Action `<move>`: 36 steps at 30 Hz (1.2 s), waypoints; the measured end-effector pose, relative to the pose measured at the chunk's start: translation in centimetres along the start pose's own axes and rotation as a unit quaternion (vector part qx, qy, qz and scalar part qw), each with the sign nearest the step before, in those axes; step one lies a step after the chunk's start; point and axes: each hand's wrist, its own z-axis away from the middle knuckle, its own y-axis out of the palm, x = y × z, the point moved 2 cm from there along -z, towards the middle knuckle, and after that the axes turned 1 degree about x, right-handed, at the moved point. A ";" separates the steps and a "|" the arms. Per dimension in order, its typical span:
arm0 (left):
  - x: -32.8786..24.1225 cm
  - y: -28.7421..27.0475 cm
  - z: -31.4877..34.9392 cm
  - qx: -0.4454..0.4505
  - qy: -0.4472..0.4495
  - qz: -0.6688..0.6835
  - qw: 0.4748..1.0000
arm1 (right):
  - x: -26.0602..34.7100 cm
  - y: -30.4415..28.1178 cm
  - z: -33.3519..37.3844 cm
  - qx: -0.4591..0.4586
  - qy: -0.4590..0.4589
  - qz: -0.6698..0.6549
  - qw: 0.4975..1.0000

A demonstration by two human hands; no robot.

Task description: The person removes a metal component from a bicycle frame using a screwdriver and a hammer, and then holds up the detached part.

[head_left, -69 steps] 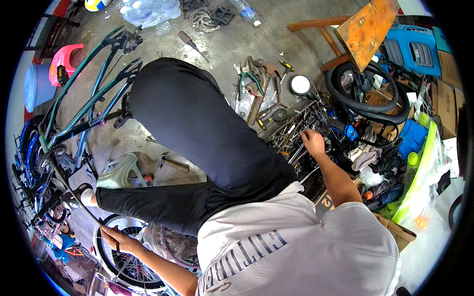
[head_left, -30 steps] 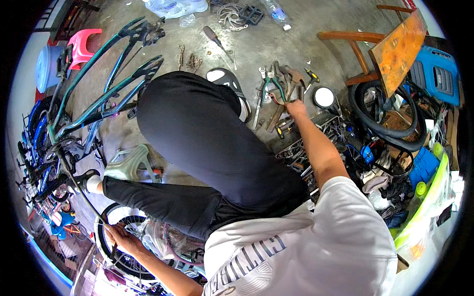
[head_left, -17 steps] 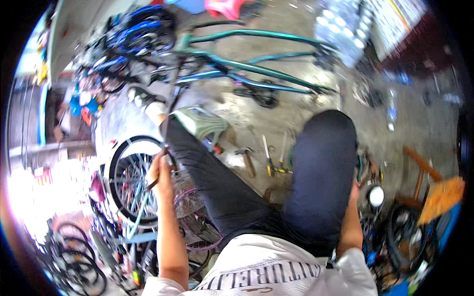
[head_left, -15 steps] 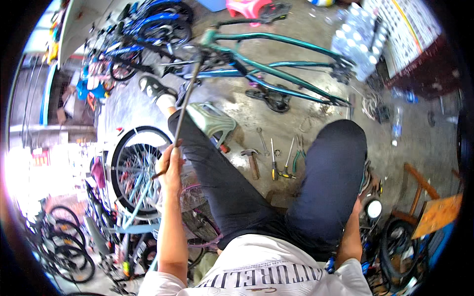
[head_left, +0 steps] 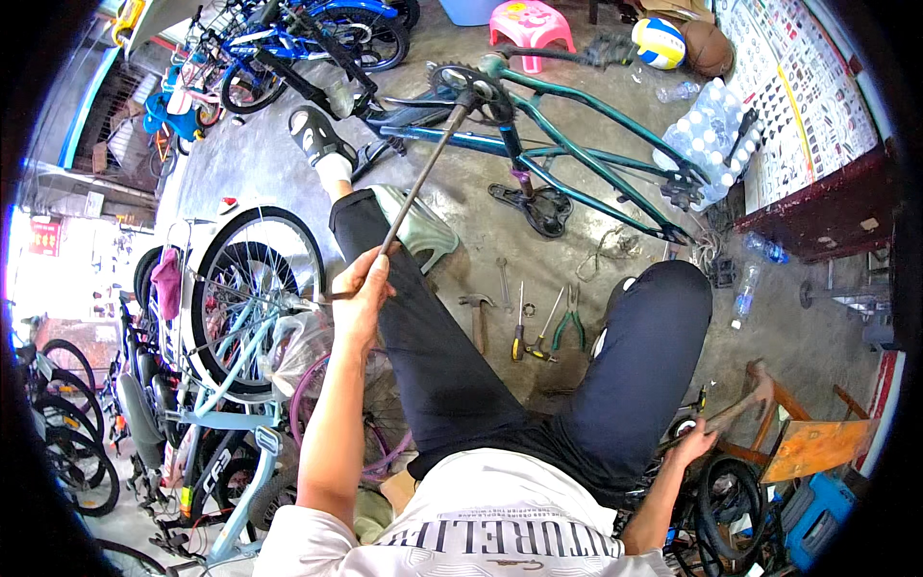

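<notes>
My left hand [head_left: 363,298] is closed round a long thin metal rod [head_left: 420,183]. A short dark end sticks out on the hand's left side. The rod's far end meets the crank and chainring [head_left: 471,94] of a green bicycle frame [head_left: 577,144] lying across the floor ahead. Out to the right of my right knee, my right hand [head_left: 694,440] grips a rusty-looking hammer [head_left: 735,409] by its handle, head pointing away. Between my legs lie another hammer [head_left: 478,313], a wrench [head_left: 505,281], two yellow-and-black screwdrivers [head_left: 519,337] and green-handled pliers [head_left: 571,322].
A pale green stool [head_left: 433,240] stands by my left leg. Several bicycles [head_left: 231,337] crowd the left. A black saddle [head_left: 538,207] hangs below the frame. Farther off are a pink stool [head_left: 534,29], bottles [head_left: 707,135] and balls [head_left: 660,43]. A wooden board [head_left: 817,447] is at right.
My right hand has come out from beside my right leg, and a hammer now shows in it. My left hand still holds the rod. The view has shifted.
</notes>
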 end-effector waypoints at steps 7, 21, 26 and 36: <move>0.2 0.7 0.0 -0.032 0.009 -0.023 0.999 | 20.8 6.3 -2.2 0.097 -0.194 -0.200 0.956; 0.0 0.6 0.2 -0.060 0.090 -0.119 0.987 | 44.3 26.6 12.2 0.340 -0.329 -0.307 0.826; -0.9 0.5 0.1 -0.070 0.105 -0.155 0.980 | 32.5 26.9 21.8 0.442 -0.312 -0.122 0.832; -5.3 2.0 2.3 -0.081 0.280 -0.467 0.835 | 18.4 29.4 28.8 0.631 -0.051 0.015 0.774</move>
